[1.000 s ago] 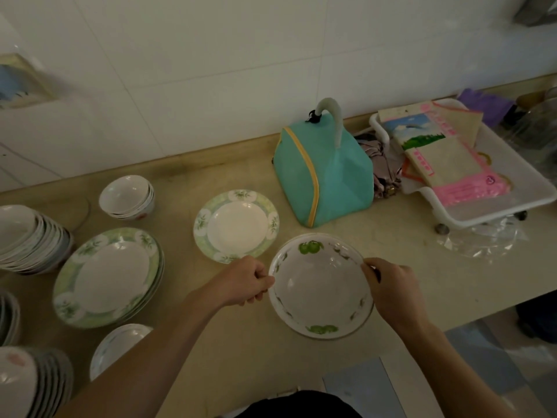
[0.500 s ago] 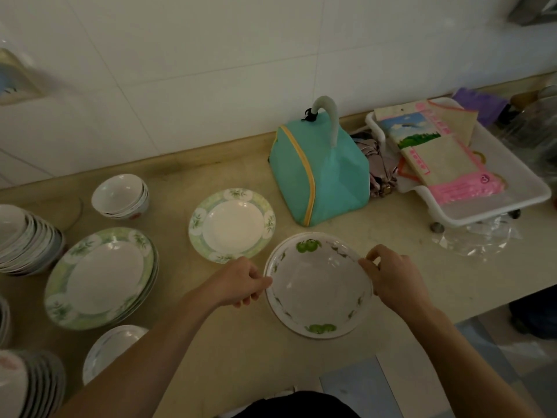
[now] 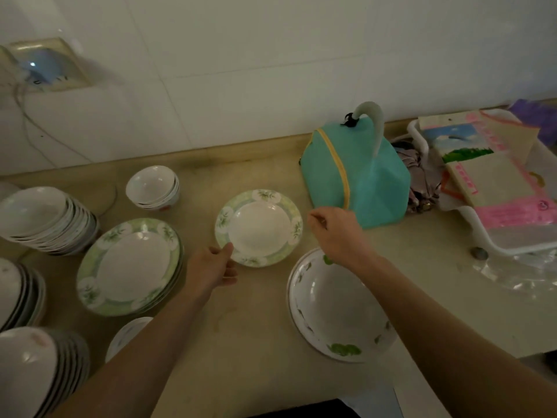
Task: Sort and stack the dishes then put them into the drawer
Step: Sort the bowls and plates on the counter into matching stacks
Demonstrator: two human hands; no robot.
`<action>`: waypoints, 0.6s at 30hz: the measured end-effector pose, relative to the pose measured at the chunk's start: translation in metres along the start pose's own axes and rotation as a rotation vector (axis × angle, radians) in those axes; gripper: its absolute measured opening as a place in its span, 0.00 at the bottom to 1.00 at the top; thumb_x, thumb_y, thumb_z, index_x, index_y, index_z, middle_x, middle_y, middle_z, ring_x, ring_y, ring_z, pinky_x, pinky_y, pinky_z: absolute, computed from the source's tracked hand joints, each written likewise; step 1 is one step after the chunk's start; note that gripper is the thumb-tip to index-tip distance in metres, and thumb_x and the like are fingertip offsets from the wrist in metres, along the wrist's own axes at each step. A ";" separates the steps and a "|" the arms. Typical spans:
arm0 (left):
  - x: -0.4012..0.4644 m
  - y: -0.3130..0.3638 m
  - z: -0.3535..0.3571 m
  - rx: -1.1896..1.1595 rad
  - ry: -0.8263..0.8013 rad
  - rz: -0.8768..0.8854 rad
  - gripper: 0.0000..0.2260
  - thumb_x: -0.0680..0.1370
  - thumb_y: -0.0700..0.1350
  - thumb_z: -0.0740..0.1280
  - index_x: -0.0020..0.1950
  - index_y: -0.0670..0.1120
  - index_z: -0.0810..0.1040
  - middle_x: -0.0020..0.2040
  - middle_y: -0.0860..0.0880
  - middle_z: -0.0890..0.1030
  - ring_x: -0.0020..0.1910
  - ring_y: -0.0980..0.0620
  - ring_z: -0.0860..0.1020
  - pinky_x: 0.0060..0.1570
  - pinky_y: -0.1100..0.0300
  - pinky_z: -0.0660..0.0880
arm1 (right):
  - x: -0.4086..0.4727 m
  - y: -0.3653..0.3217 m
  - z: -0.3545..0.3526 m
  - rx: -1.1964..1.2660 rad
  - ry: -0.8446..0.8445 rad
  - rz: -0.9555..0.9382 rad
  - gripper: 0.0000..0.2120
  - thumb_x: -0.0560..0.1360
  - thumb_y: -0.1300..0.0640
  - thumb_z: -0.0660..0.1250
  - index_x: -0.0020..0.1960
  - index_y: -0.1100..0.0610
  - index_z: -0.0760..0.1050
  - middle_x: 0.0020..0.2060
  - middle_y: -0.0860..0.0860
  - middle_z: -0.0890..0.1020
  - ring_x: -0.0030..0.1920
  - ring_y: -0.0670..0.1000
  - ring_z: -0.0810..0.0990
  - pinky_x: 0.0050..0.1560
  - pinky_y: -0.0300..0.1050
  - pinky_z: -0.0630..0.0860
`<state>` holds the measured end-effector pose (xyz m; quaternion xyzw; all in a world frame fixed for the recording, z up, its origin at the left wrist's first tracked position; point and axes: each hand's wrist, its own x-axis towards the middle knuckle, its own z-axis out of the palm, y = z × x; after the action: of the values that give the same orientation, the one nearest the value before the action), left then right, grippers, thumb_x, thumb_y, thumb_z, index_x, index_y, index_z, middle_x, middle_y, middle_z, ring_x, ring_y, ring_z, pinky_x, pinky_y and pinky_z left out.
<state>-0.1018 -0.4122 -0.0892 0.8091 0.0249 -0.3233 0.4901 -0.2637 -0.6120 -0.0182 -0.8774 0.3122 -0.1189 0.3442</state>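
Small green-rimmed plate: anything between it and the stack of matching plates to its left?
Nothing visible stands between them. The small green-rimmed plate and the stack of matching plates are separated only by bare counter. The left hand is already touching the plate's near-left rim; the right hand hovers by its right edge.

On the counter (image 3: pixel 259 333), a single plate (image 3: pixel 259 227) lies centre, with a plate stack (image 3: pixel 129 267) to its left and small bowls (image 3: pixel 152 187) behind that. A large bowl (image 3: pixel 340 309) sits front right; a bag (image 3: pixel 355 179) stands behind it, a tray (image 3: pixel 512 236) further right.
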 end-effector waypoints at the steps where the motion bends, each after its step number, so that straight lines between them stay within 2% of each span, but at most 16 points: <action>1: 0.005 0.002 0.000 -0.014 0.013 -0.015 0.13 0.81 0.49 0.70 0.50 0.37 0.77 0.42 0.39 0.82 0.34 0.45 0.83 0.31 0.53 0.82 | 0.010 -0.001 0.007 -0.018 -0.030 0.000 0.13 0.81 0.59 0.63 0.43 0.64 0.80 0.37 0.56 0.83 0.39 0.56 0.79 0.46 0.54 0.76; 3: 0.013 0.007 0.002 -0.031 0.025 -0.043 0.15 0.81 0.47 0.70 0.57 0.35 0.75 0.48 0.36 0.83 0.39 0.42 0.85 0.36 0.48 0.84 | 0.030 0.000 0.022 -0.062 -0.103 0.040 0.12 0.81 0.58 0.61 0.50 0.62 0.81 0.48 0.59 0.83 0.50 0.59 0.80 0.53 0.53 0.76; 6: 0.024 0.017 0.005 -0.033 0.047 -0.029 0.21 0.80 0.45 0.70 0.68 0.36 0.69 0.61 0.37 0.79 0.53 0.38 0.83 0.42 0.41 0.84 | 0.054 0.005 0.039 -0.126 -0.204 0.113 0.08 0.82 0.57 0.60 0.45 0.58 0.72 0.47 0.59 0.77 0.50 0.59 0.76 0.50 0.50 0.71; 8: 0.030 0.023 0.006 0.001 0.056 0.003 0.22 0.81 0.44 0.69 0.71 0.38 0.68 0.64 0.39 0.77 0.58 0.38 0.80 0.47 0.39 0.83 | 0.069 0.009 0.047 -0.090 -0.239 0.185 0.08 0.82 0.57 0.60 0.52 0.61 0.73 0.52 0.60 0.79 0.54 0.60 0.78 0.52 0.50 0.73; 12: 0.044 0.032 0.007 0.146 0.047 0.039 0.15 0.82 0.44 0.64 0.68 0.40 0.75 0.60 0.40 0.80 0.57 0.39 0.80 0.54 0.40 0.81 | 0.085 0.016 0.057 0.063 -0.289 0.354 0.14 0.82 0.59 0.60 0.63 0.64 0.76 0.54 0.61 0.82 0.55 0.62 0.81 0.58 0.60 0.79; 15: 0.049 0.036 0.004 0.177 0.047 0.022 0.10 0.82 0.42 0.63 0.60 0.42 0.79 0.53 0.41 0.82 0.50 0.41 0.82 0.50 0.44 0.83 | 0.091 0.019 0.061 0.070 -0.290 0.386 0.12 0.82 0.59 0.59 0.59 0.64 0.77 0.52 0.62 0.83 0.53 0.62 0.82 0.57 0.60 0.80; 16: 0.050 0.038 0.002 0.189 0.040 0.019 0.08 0.81 0.42 0.63 0.55 0.42 0.81 0.51 0.41 0.83 0.47 0.41 0.82 0.49 0.44 0.83 | 0.093 0.020 0.060 0.078 -0.280 0.394 0.11 0.81 0.60 0.59 0.56 0.64 0.77 0.49 0.62 0.83 0.50 0.62 0.83 0.54 0.58 0.81; 18: 0.052 0.048 -0.004 0.174 0.008 0.033 0.08 0.79 0.37 0.63 0.48 0.40 0.82 0.46 0.38 0.84 0.42 0.40 0.84 0.45 0.43 0.84 | 0.096 0.019 0.056 0.133 -0.256 0.408 0.09 0.81 0.62 0.59 0.47 0.64 0.77 0.39 0.60 0.82 0.39 0.56 0.84 0.39 0.49 0.83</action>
<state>-0.0412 -0.4482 -0.0790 0.8502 -0.0147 -0.3131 0.4229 -0.1738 -0.6533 -0.0728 -0.7795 0.4283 0.0448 0.4550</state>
